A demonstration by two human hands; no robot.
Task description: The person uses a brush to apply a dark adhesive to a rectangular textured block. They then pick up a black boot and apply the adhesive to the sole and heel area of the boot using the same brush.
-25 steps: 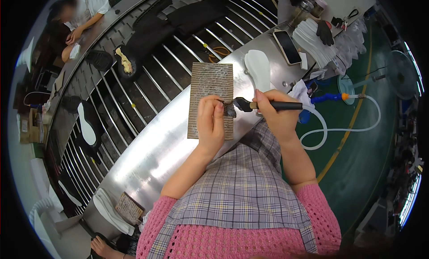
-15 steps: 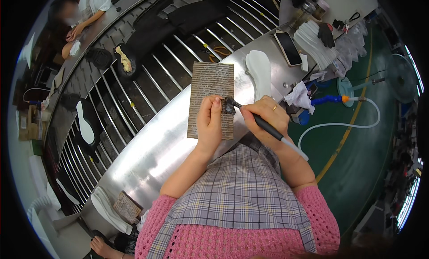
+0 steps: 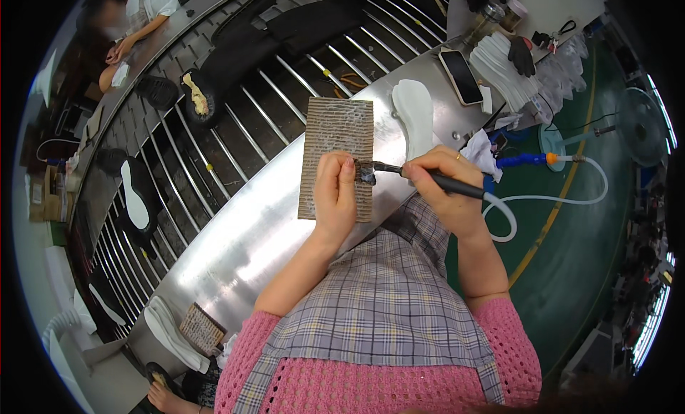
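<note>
My right hand (image 3: 451, 189) grips a black-handled glue brush (image 3: 457, 186) with a pale hose on its rear end. The brush tip reaches left to a small dark, shiny piece (image 3: 366, 175) beside my left fingertips. My left hand (image 3: 334, 189) is closed, thumb and fingers pinched at that piece; its shape is partly hidden by the fingers. Beneath the left hand lies a brown corrugated board (image 3: 335, 128) with pale dried smears. A white insole-shaped sheet (image 3: 414, 114) rests on the metal table (image 3: 235, 246) just right of the board.
Beyond the table runs a roller conveyor (image 3: 246, 125) carrying dark shoe parts and a black sole with a white insole (image 3: 135, 196). To the right are a phone (image 3: 461, 77), stacked white insoles (image 3: 499, 64) and a blue hose fitting (image 3: 524, 160). Another person (image 3: 146, 14) sits far left.
My right hand has moved to the right and turned, so the brush now lies nearly level. Its hose curls in a loop. The left hand has hardly moved.
</note>
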